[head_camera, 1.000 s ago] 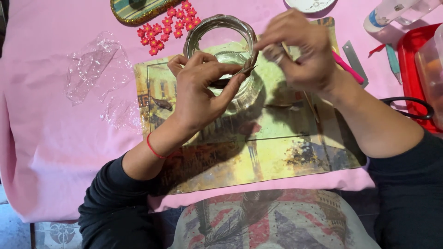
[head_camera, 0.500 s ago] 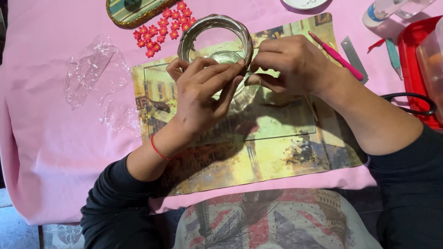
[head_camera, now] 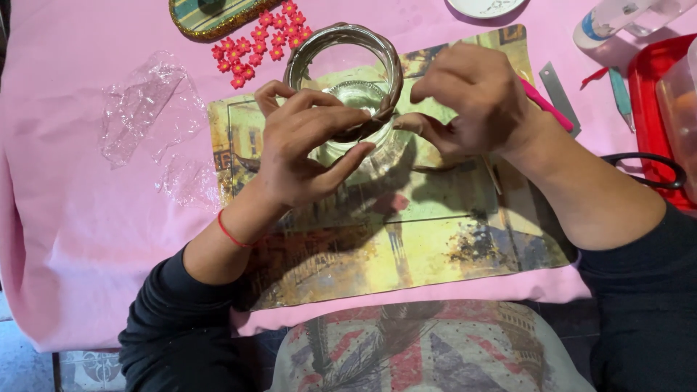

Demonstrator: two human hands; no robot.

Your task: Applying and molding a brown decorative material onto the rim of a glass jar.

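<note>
Pink cloth (head_camera: 65,239) covers the whole table, the biggest thing in view. On it lies a printed placemat (head_camera: 435,247) with a yellowish street scene, and the glass jar (head_camera: 347,87) stands upright on the placemat's far-left part; everything below is placed off that jar. Left hand (head_camera: 305,149) sits on the jar's near side, fingers curled and closed against the rim, pinching a brownish cord or strip that runs round the rim; a red thread bracelet (head_camera: 231,236) is on that wrist. Right hand (head_camera: 475,98) is just right of the jar, fingers bunched, thumb and fingertips pressed at the rim's right edge on the same strip; how hard it pinches I cannot tell. Both sleeves are dark. Crumpled clear plastic wrap (head_camera: 141,109) lies well left of the jar on the cloth. Red tray (head_camera: 646,94) is far right of the jar at the frame edge, black scissors (head_camera: 650,163) in front of it. Green oval dish with glittery rim (head_camera: 210,14) sits beyond the jar, upper left, cut by the frame. Cluster of small red flower beads (head_camera: 258,43) lies just beyond-left of the jar, beside that dish. Pink pen-like tool (head_camera: 544,105) pokes out right of the right hand; a grey blade (head_camera: 560,87) lies just past it.
</note>
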